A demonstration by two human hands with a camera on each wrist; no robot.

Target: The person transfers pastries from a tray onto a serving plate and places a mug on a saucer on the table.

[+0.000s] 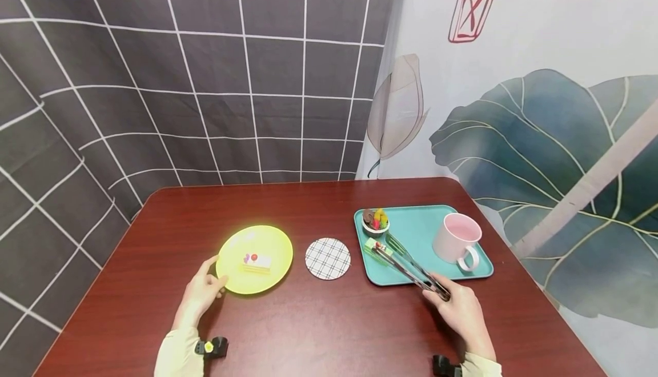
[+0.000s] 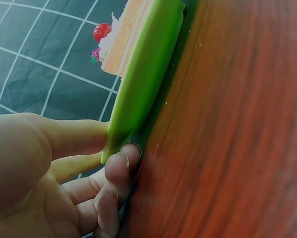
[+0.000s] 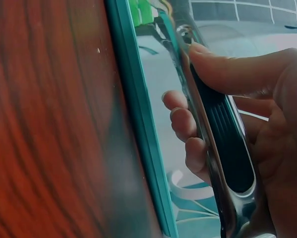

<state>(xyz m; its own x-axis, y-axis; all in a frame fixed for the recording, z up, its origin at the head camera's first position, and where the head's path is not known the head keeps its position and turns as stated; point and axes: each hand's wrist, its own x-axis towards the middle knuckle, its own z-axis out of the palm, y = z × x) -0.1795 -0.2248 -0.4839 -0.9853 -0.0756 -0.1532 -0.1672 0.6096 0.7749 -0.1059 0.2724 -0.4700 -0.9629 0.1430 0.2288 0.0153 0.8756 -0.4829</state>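
Note:
A yellow-green plate (image 1: 236,268) bears a small cake slice (image 1: 258,261) topped with red and purple bits. The left hand (image 1: 199,292) pinches the plate's left rim, thumb on one side and fingers beneath, as the left wrist view shows. The right hand (image 1: 458,308) grips metal tongs (image 1: 411,265) with dark handle inlays (image 3: 222,134). The tips of the tongs lie at a green cake piece (image 1: 377,249) on the left part of a teal tray (image 1: 418,223); whether they squeeze it, I cannot tell.
A round checked coaster (image 1: 328,259) lies between plate and tray. On the tray, a pink mug (image 1: 456,237) stands at the right and a small bowl (image 1: 375,228) with fruit and chocolate pieces at the back left. Behind the table (image 1: 319,320) hang a grid cloth and a leaf-patterned cloth.

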